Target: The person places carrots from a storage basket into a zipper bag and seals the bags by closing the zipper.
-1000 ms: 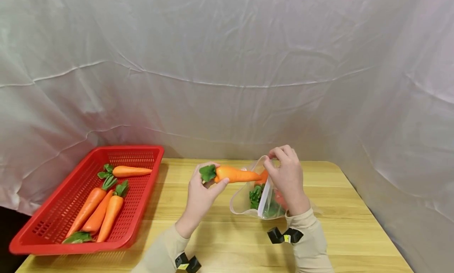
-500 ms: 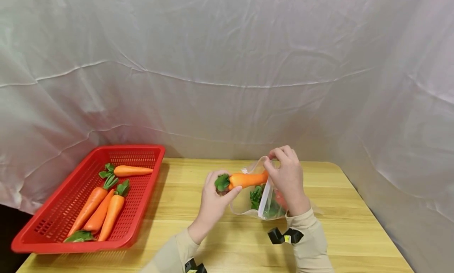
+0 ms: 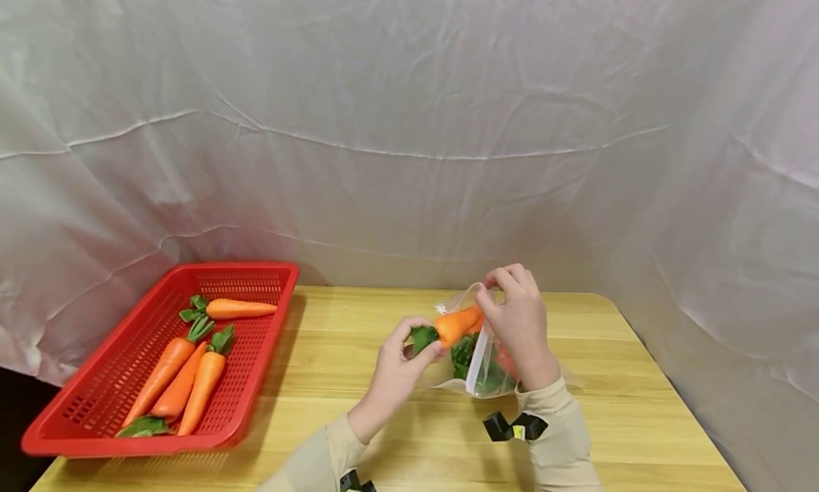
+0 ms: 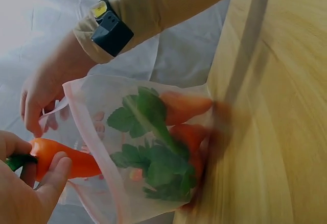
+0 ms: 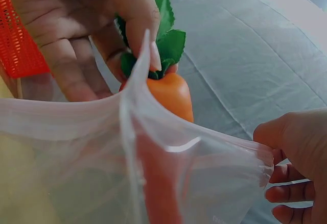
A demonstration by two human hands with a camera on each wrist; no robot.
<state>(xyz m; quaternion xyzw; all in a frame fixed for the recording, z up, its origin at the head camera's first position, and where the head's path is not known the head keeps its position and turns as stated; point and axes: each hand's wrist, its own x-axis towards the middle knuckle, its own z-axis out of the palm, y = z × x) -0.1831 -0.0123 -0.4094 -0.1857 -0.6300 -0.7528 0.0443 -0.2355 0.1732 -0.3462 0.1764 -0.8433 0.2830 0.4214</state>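
Observation:
My left hand (image 3: 402, 367) grips an orange carrot (image 3: 456, 324) by its green leafy top, and the carrot's tip sits inside the mouth of a clear plastic bag (image 3: 476, 367). My right hand (image 3: 517, 316) pinches the bag's upper rim and holds the mouth wide. In the left wrist view the carrot (image 4: 66, 157) enters the bag (image 4: 143, 147), which holds other carrots and green leaves. In the right wrist view the left hand (image 5: 87, 35) holds the carrot (image 5: 171, 94) at the bag's rim (image 5: 168, 142).
A red mesh basket (image 3: 256, 279) stands on the left of the wooden table (image 3: 358, 307) with several carrots (image 3: 192, 378) in it. White cloth (image 3: 409, 136) hangs behind and to the right. The table's right edge (image 3: 672, 392) lies near the bag.
My left hand has moved right and pushed the carrot further into the bag; only its top end now sticks out. My right hand has kept its place on the rim.

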